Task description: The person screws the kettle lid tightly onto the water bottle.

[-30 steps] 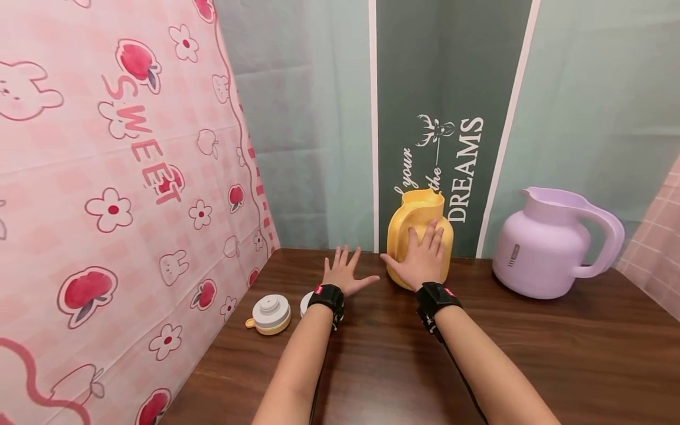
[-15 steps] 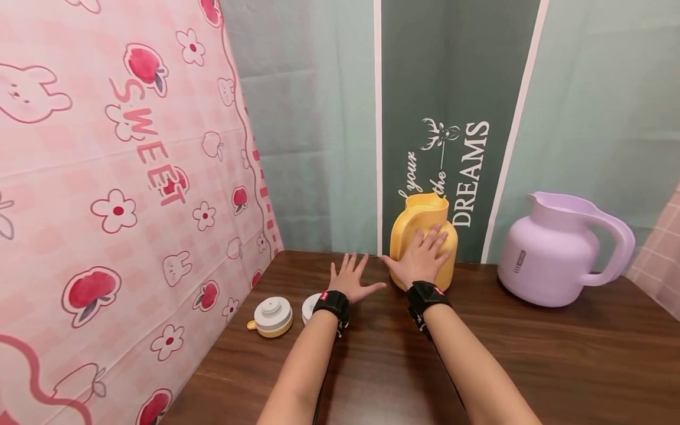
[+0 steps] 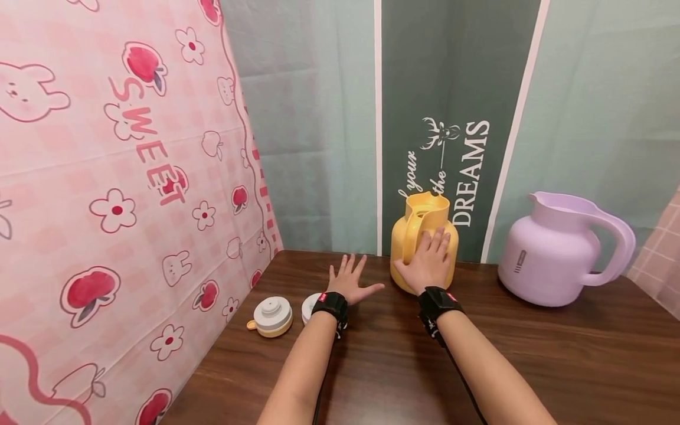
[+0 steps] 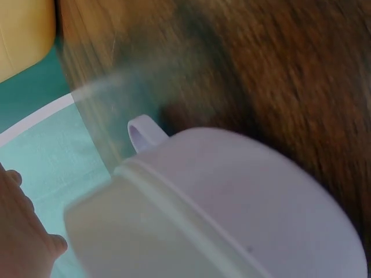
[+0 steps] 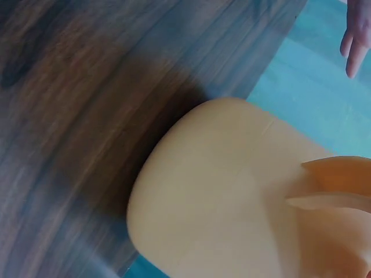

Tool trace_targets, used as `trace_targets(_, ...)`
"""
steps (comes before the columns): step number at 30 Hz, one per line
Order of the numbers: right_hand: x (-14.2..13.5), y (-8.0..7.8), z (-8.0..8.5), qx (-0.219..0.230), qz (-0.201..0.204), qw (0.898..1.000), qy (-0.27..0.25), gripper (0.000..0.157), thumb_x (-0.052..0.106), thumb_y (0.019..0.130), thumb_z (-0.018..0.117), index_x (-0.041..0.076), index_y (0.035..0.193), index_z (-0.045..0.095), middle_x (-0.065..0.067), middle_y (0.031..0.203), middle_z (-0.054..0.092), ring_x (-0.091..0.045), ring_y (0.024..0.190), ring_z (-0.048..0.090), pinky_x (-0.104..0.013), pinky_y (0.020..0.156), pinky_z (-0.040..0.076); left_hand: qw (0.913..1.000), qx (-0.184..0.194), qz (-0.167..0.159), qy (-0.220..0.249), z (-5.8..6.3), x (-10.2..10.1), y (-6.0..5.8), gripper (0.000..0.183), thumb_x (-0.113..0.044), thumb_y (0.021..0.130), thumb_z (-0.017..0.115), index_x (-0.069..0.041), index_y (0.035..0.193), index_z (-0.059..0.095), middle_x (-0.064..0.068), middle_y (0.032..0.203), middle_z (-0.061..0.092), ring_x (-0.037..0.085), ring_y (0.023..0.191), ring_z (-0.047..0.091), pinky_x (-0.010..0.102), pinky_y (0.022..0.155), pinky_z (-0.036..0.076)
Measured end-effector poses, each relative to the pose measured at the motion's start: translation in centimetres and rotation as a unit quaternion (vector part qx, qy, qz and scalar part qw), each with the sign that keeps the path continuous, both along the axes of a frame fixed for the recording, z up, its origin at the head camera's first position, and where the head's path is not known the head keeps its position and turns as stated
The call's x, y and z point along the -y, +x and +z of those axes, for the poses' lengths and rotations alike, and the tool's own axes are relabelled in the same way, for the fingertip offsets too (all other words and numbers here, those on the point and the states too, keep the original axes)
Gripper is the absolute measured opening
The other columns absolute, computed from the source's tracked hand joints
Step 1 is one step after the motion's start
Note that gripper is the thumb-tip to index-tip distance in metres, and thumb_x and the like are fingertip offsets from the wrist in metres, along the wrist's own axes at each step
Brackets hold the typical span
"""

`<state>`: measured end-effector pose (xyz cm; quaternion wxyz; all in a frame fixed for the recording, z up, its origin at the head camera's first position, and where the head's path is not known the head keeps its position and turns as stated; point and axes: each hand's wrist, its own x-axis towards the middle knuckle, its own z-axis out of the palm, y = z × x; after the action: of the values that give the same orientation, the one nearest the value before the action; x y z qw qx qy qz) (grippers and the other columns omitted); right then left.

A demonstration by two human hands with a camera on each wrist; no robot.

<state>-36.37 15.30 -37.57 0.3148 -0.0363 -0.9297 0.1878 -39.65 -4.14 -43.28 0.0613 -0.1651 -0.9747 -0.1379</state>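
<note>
In the head view a yellow jug (image 3: 402, 236) stands upright near the back of the table. My right hand (image 3: 427, 260) rests on its front with fingers extended, just right of the handle, which faces me. The right wrist view shows the jug's lower body (image 5: 203, 191) and part of its handle (image 5: 342, 174). To the left, my left hand (image 3: 349, 280) is spread wide, apart from the jug and holding nothing. A round white lid (image 3: 310, 307) is partly hidden behind the left wrist; the left wrist view shows its lavender base (image 4: 243, 185) and tab.
Another white lid with a yellow base (image 3: 273, 316) lies farther left on the brown wooden table (image 3: 388, 366). A lavender jug (image 3: 547, 254) stands at the right, handle to the right. Green curtain (image 3: 297, 136) hangs behind, pink printed cloth (image 3: 133, 236) at the left.
The yellow jug has turned so that its handle moved from the left side toward the front. My right hand has shifted slightly right across it. The left hand has barely moved.
</note>
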Motion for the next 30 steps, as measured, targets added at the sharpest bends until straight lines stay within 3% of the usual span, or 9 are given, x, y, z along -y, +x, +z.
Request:
trace_targets(7, -0.8, 0.1, -0.4, -0.009, 0.018, 1.000, -0.006, 0.087, 0.044, 0.079, 0.061, 0.001, 0.146, 0.025, -0.027, 0.153, 0.011, -0.045, 0.139, 0.007, -0.058, 0.110, 0.009, 1.0000, -0.002, -0.007, 0.003, 0.1, -0.1, 0.6, 0.091, -0.079, 0.081, 0.041, -0.029, 0.153, 0.014, 0.010, 0.157, 0.017, 0.027, 0.144, 0.004, 0.061, 0.109, 0.008)
trace_targets(11, -1.4, 0.6, -0.5, 0.000, 0.038, 0.999, -0.028, 0.084, 0.042, 0.083, 0.056, 0.001, 0.148, 0.023, -0.024, 0.155, 0.005, -0.041, 0.141, 0.002, -0.058, 0.110, 0.010, 0.9997, 0.002, -0.018, 0.017, 0.6, -0.3, 1.1, 0.090, -0.075, 0.082, 0.044, -0.028, 0.153, 0.016, 0.011, 0.156, 0.017, 0.029, 0.144, 0.005, 0.062, 0.108, 0.008)
trace_targets(16, -2.7, 0.8, -0.7, -0.007, 0.079, 0.996, -0.050, 0.076, 0.037, 0.085, 0.056, -0.005, 0.144, 0.031, -0.022, 0.156, 0.003, -0.040, 0.141, -0.002, -0.059, 0.109, 0.013, 0.9997, 0.011, -0.015, 0.018, 0.6, -0.5, 0.9, 0.090, -0.076, 0.082, 0.042, -0.029, 0.153, 0.013, 0.009, 0.157, 0.015, 0.027, 0.144, 0.003, 0.061, 0.109, 0.005)
trace_targets(20, -3.9, 0.9, -0.8, -0.019, 0.134, 0.987, -0.086, 0.073, 0.029, 0.084, 0.062, -0.007, 0.141, 0.035, -0.022, 0.156, 0.003, -0.042, 0.141, -0.004, -0.061, 0.107, 0.018, 0.9995, 0.009, -0.012, 0.026, 0.2, -0.4, 0.5, 0.089, -0.076, 0.083, 0.043, -0.030, 0.153, 0.014, 0.009, 0.157, 0.015, 0.028, 0.144, 0.003, 0.061, 0.109, 0.003)
trace_targets(24, -4.9, 1.1, -0.7, -0.028, 0.179, 0.975, -0.127, 0.078, 0.022, 0.081, 0.066, -0.003, 0.146, 0.030, -0.022, 0.156, 0.006, -0.043, 0.140, -0.005, -0.062, 0.107, 0.017, 0.9994, 0.012, -0.013, 0.029, -0.1, -0.3, 0.2, 0.088, -0.076, 0.083, 0.041, -0.031, 0.153, 0.011, 0.009, 0.157, 0.014, 0.027, 0.144, 0.002, 0.060, 0.109, 0.003)
trace_targets(27, -5.5, 1.4, -0.7, -0.041, 0.198, 0.966, -0.160, 0.084, 0.016, 0.079, 0.067, 0.000, 0.149, 0.023, -0.022, 0.155, 0.010, -0.042, 0.140, -0.003, -0.059, 0.109, 0.010, 0.9987, 0.014, -0.022, 0.044, -0.2, -0.3, 0.2, 0.088, -0.074, 0.084, 0.043, -0.031, 0.153, 0.011, 0.010, 0.157, 0.014, 0.027, 0.144, 0.002, 0.059, 0.110, 0.005)
trace_targets(30, -5.9, 1.6, -0.8, -0.071, 0.199, 0.958, -0.192, 0.083, 0.010, 0.077, 0.067, 0.002, 0.149, 0.026, -0.022, 0.153, 0.018, -0.040, 0.141, 0.006, -0.054, 0.111, 0.009, 0.9972, 0.019, -0.034, 0.063, -0.1, -0.3, 0.4, 0.088, -0.072, 0.084, 0.046, -0.030, 0.153, 0.011, 0.011, 0.157, 0.014, 0.027, 0.144, 0.003, 0.060, 0.110, 0.006)
